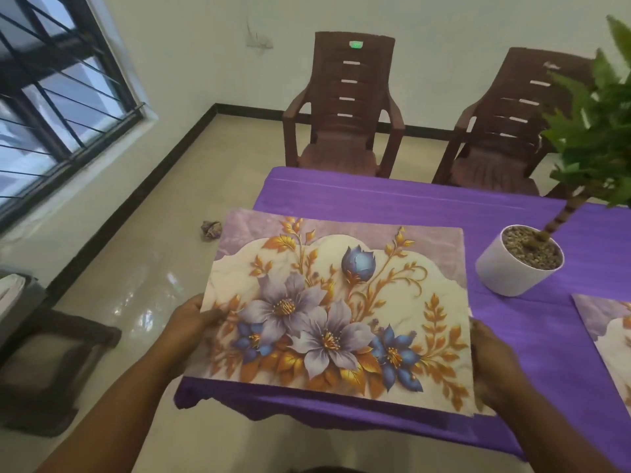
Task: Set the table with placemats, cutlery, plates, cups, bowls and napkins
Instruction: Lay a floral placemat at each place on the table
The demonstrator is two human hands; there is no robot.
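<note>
Nearest the camera, the left hand (pixel 191 322) and right hand (pixel 491 356) each grip a short edge of a floral placemat (pixel 338 308), thumbs on top and fingers curled underneath, a two-sided hold that seems meant to keep the sheet flat and square while it is lined up. The placemat hovers over the near left corner of the table (pixel 409 203), which is draped in a purple cloth; its left side overhangs the table's edge, so it probably needs to go rightward and inward before being laid down. To the right, a second placemat (pixel 611 336) already lies flat at the frame's edge. Between the two, further back, a white potted plant (pixel 519 264) sits as a centrepiece. Beyond the table stand two brown chairs (pixel 348 107), likely marking the opposite places.
</note>
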